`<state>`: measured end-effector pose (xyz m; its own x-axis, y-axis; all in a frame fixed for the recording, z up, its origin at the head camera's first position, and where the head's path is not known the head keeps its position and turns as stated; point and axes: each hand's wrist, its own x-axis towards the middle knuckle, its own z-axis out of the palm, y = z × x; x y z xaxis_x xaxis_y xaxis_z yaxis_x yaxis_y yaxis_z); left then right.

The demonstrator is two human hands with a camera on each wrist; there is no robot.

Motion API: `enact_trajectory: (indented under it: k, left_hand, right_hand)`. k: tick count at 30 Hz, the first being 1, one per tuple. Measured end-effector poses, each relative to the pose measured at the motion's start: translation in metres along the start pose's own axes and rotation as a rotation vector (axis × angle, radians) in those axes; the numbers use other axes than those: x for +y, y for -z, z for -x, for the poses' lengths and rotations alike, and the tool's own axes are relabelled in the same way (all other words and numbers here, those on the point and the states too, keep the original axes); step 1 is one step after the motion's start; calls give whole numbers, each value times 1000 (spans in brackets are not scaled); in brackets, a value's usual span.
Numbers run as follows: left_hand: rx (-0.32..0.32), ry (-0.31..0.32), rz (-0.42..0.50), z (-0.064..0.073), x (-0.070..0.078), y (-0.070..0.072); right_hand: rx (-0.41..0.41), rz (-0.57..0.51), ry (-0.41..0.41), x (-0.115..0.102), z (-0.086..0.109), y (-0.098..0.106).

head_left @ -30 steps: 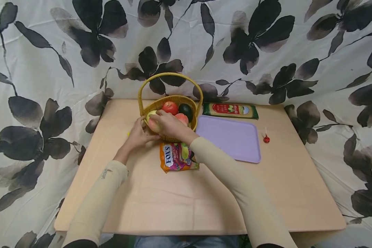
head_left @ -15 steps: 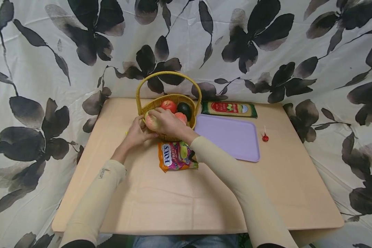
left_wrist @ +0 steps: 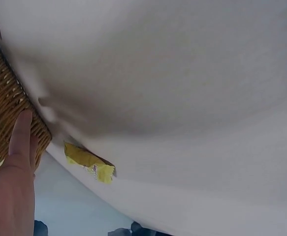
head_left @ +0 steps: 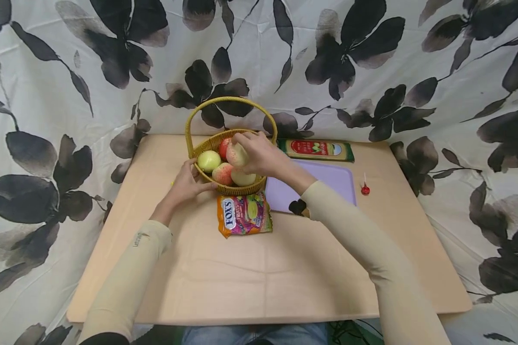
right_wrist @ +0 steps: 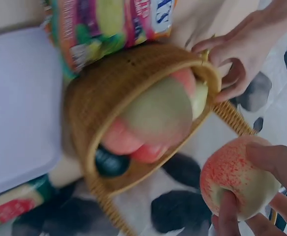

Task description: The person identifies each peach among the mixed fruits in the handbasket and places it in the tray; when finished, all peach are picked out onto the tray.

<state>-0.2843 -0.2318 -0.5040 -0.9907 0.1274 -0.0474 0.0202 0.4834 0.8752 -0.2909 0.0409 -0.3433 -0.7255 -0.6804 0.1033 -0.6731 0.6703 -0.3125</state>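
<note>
My right hand (head_left: 263, 155) pinches a peach (right_wrist: 237, 177) over the right part of the yellow wicker basket (head_left: 235, 190). Fingers of my left hand (head_left: 186, 183) grip the basket's left rim, the thumb lying along its front wall. Inside lie a yellow-green fruit (head_left: 209, 161), a red-and-yellow peach (head_left: 222, 174), a pale peach (head_left: 243, 178) and a red fruit (head_left: 224, 147). A dark green fruit (right_wrist: 111, 162) shows in the right wrist view, while my right hand hides it in the head view.
A Fox's candy bag (head_left: 244, 214) lies before the basket. To the right are a lilac tray (head_left: 328, 184), a green-and-gold packet (head_left: 317, 149) and a red lollipop (head_left: 365, 189). A small yellow wrapped sweet (left_wrist: 89, 161) lies beside the basket. Floral cloth (head_left: 285, 67) hangs behind the table.
My right hand has lifted the peach from the basket's left side and carried it right, uncovering the yellow-green fruit and peaches. My left hand stays at the rim.
</note>
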Motion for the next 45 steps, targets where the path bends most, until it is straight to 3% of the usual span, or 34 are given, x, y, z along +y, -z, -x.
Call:
enact_trajectory:
  k: [6,12,18,22,31,36,45]
  left_hand:
    - [12,5,-36,2,0,3]
    - [10,8,-29,1,0,4]
    - [5,12,-37,2,0,3]
    - [8,7,-34,2,0,3]
    - [4,-2,-25,1,-2,0]
    - [7,4,-55,1,-2,-1]
    - [9,5,-67,1,-1,0]
  right_hand:
    - [-26,-35,-97,28,29,7]
    - [-25,-118,-157,60,58,-13]
    - [-62,-86,-144,81,80,-37]
    - [-62,-82,-144,87,90,-53]
    - [39,-52,-189,95,103,-100]
    - [93,-44,-174,91,109,-112]
    - [84,-15,-140,84,110,-117]
